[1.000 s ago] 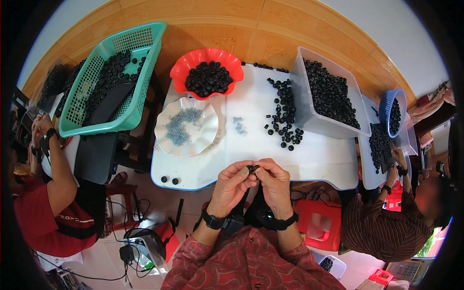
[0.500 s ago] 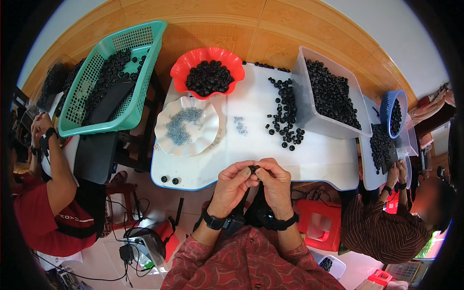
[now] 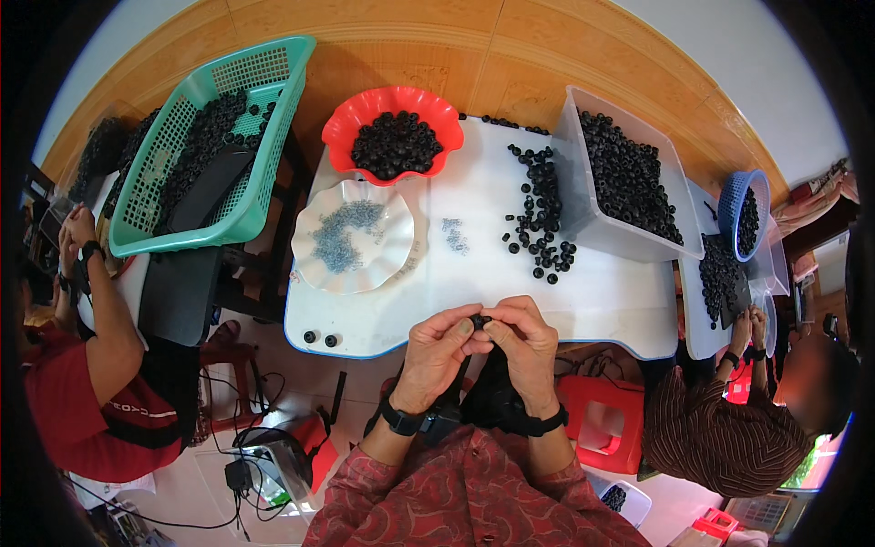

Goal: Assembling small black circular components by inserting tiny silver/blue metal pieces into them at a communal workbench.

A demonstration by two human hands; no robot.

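Note:
My left hand (image 3: 440, 351) and my right hand (image 3: 521, 339) meet at the near edge of the white table (image 3: 602, 296). Together their fingertips pinch one small black ring-shaped part (image 3: 479, 322). Both wrists wear dark bands. A white scalloped plate (image 3: 314, 269) with small grey pieces lies ahead to the left. A loose heap of black parts (image 3: 540, 219) lies ahead to the right. A few grey pieces (image 3: 453, 233) are scattered between them.
A red bowl (image 3: 351, 120) of black parts stands at the back, next to a clear bin (image 3: 577, 196) full of them. A teal basket (image 3: 241, 214) sits left. Two black parts (image 3: 320, 339) lie at the front-left corner. Other people work at left and right.

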